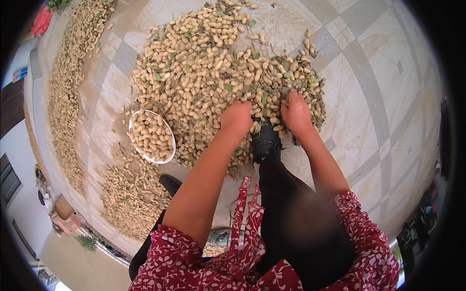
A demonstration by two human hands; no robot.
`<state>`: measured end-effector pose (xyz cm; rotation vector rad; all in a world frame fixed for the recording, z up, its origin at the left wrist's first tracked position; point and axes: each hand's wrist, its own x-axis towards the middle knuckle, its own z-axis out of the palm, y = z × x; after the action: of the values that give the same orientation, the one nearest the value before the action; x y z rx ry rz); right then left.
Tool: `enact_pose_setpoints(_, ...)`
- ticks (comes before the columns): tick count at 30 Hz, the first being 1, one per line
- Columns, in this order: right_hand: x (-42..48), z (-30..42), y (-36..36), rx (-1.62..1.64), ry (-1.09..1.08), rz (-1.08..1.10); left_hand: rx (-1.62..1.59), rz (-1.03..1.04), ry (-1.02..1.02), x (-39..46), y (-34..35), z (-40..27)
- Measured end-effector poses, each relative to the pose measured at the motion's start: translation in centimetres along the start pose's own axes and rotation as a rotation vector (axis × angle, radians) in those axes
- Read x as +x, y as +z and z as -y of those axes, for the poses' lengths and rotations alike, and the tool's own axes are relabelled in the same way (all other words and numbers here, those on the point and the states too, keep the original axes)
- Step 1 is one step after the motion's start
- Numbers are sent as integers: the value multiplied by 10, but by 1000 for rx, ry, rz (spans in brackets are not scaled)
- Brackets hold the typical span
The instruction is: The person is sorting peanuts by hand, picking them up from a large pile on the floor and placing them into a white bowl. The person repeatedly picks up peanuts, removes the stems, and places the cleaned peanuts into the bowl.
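Observation:
A large heap of unshelled peanuts (196, 72), mixed with green and dried leaves, covers the tiled floor before me. My left hand (236, 115) rests on the heap's near side, fingers curled down among the peanuts; what the fingertips touch is hidden. To its right, across my black shoe, my right hand (296, 112) is bent at the heap's right part, where the leaves are thicker. Something dark shows at its fingertips, too small to name. A white oval bowl (173, 147) full of peanuts stands at the heap's left edge, away from both hands.
My black shoe (267, 143) reaches into the heap's near edge between my hands; the other shoe (170, 184) is below the bowl. More peanuts lie spread at lower left (134, 200) and in a long strip (65, 98) along the left. A cardboard box (66, 222) sits farther off.

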<state>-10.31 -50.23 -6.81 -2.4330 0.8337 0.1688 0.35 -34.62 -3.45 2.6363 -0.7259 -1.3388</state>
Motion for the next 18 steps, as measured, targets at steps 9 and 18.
enact_pose_setpoints(9,68,15,-12,67,-62,-244,-945,-75,-121,-25,-8,28)
enact_pose_setpoints(18,67,27,3,-135,-42,-104,-2187,122,-295,-37,-5,74)
